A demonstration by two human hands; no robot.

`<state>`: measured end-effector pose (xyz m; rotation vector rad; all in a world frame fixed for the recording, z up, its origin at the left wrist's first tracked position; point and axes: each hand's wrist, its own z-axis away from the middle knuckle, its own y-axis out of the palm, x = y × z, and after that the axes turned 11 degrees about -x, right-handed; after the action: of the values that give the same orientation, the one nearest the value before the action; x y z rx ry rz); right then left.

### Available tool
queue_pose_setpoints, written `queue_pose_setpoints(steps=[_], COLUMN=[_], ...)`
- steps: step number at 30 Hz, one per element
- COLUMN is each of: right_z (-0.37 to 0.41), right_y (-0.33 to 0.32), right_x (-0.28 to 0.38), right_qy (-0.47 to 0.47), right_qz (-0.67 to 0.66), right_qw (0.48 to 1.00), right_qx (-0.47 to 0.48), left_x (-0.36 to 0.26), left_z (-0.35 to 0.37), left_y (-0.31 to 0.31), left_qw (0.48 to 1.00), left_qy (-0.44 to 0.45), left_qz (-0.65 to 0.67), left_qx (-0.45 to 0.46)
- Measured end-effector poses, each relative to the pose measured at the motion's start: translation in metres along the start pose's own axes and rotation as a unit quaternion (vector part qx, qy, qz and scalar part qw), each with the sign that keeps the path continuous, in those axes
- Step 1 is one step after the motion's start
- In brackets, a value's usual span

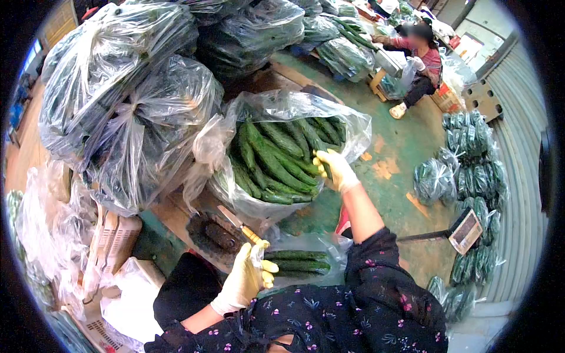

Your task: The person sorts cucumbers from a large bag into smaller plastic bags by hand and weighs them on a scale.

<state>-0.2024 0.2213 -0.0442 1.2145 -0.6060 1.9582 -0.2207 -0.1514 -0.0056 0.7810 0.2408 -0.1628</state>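
A large clear plastic sack (pixel 350 126) stands open in front of me, filled with long dark green cucumbers (pixel 276 156). At its right side my right hand (pixel 336 170), in a pale yellow glove, has its fingers closed round the end of a cucumber. Lower down, a small clear bag (pixel 336 250) lies near my lap with a few cucumbers (pixel 297 263) in it. My left hand (pixel 242 281), gloved too, is curled at that bag's left edge, with plastic at its fingers. Just above this hand is a knife (pixel 238 225) with a yellow handle, its blade pointing up-left.
Big tied sacks (pixel 118 106) are piled at the left and back. A crate (pixel 115 235) stands at left under loose plastic. At right are a scale display (pixel 465 231) and stacked bagged cucumbers (pixel 479 182). Another person (pixel 421 56) sits at the back right.
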Motion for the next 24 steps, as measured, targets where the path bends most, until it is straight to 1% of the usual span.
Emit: queue_pose_setpoints(steps=[1,2,3,5,6,9,11,13,14,15,17,18,19,21,22,23,24], right_z=[0.022,0.041,0.058,0.086,0.099,0.131,0.141,0.154,0.155,0.162,0.177,0.185,0.193,0.199,0.199,0.198,0.194], right_y=[-0.01,-0.02,-0.027,-0.038,-0.04,-0.044,-0.046,-0.041,-0.041,-0.037,-0.028,-0.019,-0.009,0.005,0.007,0.006,0.001], right_x=[-0.002,-0.011,-0.021,-0.042,-0.048,-0.069,-0.084,-0.088,-0.094,-0.09,-0.083,-0.079,-0.079,-0.093,-0.108,-0.129,-0.153], right_qy=[0.027,0.053,0.079,0.111,0.132,0.153,0.158,0.136,0.125,0.123,0.047,0.034,0.022,0.078,0.062,0.046,0.056], right_qz=[-0.033,-0.065,-0.097,-0.119,-0.132,-0.204,-0.288,-0.309,-0.336,-0.338,-0.31,-0.285,-0.27,-0.225,-0.167,-0.108,-0.089], right_qw=[0.998,0.995,0.989,0.982,0.978,0.958,0.925,0.921,0.906,0.906,0.915,0.925,0.925,0.911,0.927,0.939,0.943], right_qx=[0.047,0.062,0.078,0.093,0.092,0.131,0.19,0.194,0.222,0.223,0.252,0.248,0.267,0.338,0.332,0.324,0.317], left_x=[0.0,0.0,0.002,0.004,0.005,0.006,0.008,0.01,0.01,0.01,0.012,0.014,0.015,0.017,0.015,0.013,0.008], left_z=[0.001,0.003,0.001,0.001,0.002,0.006,0.001,-0.002,-0.006,-0.003,0.002,0.007,0.012,0.018,0.015,0.015,0.015], left_y=[0.001,0.004,0.003,0.003,0.005,0.01,0.004,0.0,-0.007,-0.005,0.0,0.006,0.008,0.01,0.003,0.0,-0.005], left_qw=[1.0,1.0,1.0,1.0,1.0,0.998,0.998,0.999,0.999,0.998,0.999,0.999,0.999,0.997,0.996,0.996,0.996], left_qy=[0.007,0.008,0.015,0.022,0.022,0.037,0.035,0.037,0.031,0.033,0.014,-0.005,-0.007,-0.011,-0.019,-0.011,0.003], left_qz=[-0.003,-0.003,-0.005,-0.003,-0.003,-0.027,-0.036,-0.025,-0.031,-0.034,-0.043,-0.039,-0.042,-0.074,-0.071,-0.069,-0.071], left_qx=[-0.005,-0.011,-0.014,-0.009,-0.021,-0.036,-0.028,0.001,0.031,0.032,0.026,0.027,0.028,0.025,0.054,0.057,0.062])
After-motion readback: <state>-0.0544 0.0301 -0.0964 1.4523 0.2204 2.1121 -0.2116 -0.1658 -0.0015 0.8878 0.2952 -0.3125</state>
